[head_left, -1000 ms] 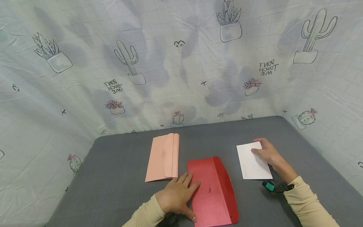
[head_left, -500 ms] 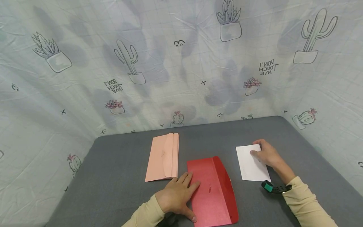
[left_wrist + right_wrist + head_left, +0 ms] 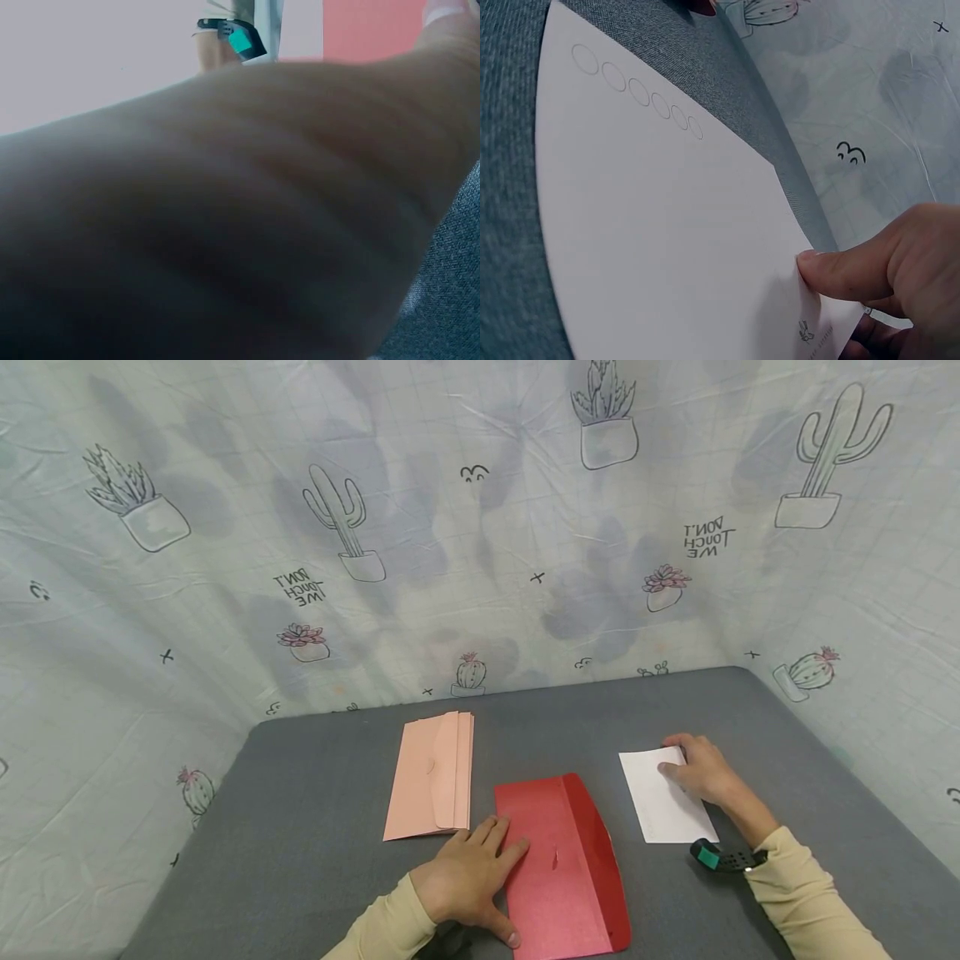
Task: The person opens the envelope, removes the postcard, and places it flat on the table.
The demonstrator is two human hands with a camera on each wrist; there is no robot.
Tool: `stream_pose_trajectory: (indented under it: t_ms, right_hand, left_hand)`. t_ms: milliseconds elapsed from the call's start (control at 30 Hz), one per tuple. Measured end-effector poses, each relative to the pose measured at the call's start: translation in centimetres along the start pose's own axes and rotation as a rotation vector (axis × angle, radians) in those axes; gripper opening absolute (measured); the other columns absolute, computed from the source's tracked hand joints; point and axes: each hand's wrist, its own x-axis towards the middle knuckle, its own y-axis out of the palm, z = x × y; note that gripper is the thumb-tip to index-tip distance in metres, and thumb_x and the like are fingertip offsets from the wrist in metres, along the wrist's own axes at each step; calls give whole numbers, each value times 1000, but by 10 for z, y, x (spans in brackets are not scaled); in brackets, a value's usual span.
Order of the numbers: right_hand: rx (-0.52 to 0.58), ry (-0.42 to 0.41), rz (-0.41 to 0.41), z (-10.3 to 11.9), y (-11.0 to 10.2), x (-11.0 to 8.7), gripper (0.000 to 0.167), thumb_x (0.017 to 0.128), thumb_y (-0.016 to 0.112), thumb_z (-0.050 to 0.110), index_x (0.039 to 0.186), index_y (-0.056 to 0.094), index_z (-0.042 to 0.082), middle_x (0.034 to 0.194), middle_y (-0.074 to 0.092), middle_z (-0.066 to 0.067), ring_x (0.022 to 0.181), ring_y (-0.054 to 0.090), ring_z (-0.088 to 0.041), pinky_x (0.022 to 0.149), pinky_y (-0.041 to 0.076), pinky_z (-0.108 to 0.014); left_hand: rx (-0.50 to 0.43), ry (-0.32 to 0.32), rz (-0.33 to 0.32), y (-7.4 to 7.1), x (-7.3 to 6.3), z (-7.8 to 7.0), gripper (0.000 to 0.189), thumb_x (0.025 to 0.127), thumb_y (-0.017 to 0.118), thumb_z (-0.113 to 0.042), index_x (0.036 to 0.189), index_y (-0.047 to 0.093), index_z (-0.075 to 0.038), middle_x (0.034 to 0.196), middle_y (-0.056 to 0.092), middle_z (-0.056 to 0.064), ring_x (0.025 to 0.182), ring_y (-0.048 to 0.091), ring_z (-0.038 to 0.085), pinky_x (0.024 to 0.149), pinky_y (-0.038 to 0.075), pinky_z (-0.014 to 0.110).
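Note:
A red envelope (image 3: 551, 868) lies on the grey table with its flap (image 3: 596, 860) folded out to the right. My left hand (image 3: 472, 872) rests flat along its left edge, fingers spread. To the right, my right hand (image 3: 701, 768) pinches a white card (image 3: 660, 797) by its upper right part. In the right wrist view the thumb presses on the face of the card (image 3: 667, 210), with the other fingers behind it. A row of printed circles and a small printed mark show on that face. The left wrist view is mostly filled by the blurred left hand (image 3: 247, 195).
A stack of pink envelopes (image 3: 431, 777) lies on the grey table (image 3: 300, 827), left of and behind the red one. A pale curtain (image 3: 480, 527) printed with cacti stands behind and at both sides. A black band with a green face (image 3: 723, 857) sits on the right wrist.
My right hand has shifted slightly nearer and leftward with the white card. The left hand, the red envelope and the pink stack have stayed in place.

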Motion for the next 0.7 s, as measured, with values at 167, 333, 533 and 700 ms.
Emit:
stream_pose_trajectory:
  t_ms: [167, 333, 533, 700]
  right_hand:
    - [7, 4, 2, 1, 1, -1, 46, 95, 63, 15, 130, 53, -12, 108, 52, -30, 93, 50, -36, 71, 47, -42]
    - [10, 7, 10, 1, -1, -2, 46, 95, 64, 17, 129, 55, -12, 108, 52, -30, 96, 48, -38, 73, 44, -43]
    - [8, 17, 15, 2, -2, -2, 47, 95, 64, 19, 130, 54, -11, 113, 51, -33, 102, 46, -42, 77, 44, -49]
    - [6, 26, 16, 1, -1, -1, 48, 95, 64, 19, 131, 54, -11, 117, 48, -36, 106, 44, -46, 79, 44, -52]
  left_hand:
    - [3, -2, 3, 1, 0, 0, 110, 64, 77, -79, 154, 41, -26, 163, 36, 11, 149, 37, 28, 108, 45, 45]
    - [11, 1, 0, 1, 0, -1, 110, 64, 77, -79, 154, 42, -26, 163, 37, 11, 149, 37, 28, 107, 45, 45]
    - [11, 2, 2, 1, 0, -1, 110, 64, 77, -79, 154, 42, -26, 163, 37, 11, 149, 37, 28, 107, 45, 45]
    - [15, -1, 7, 0, 0, -1, 110, 65, 76, -80, 154, 41, -27, 163, 37, 10, 149, 37, 28, 108, 45, 44]
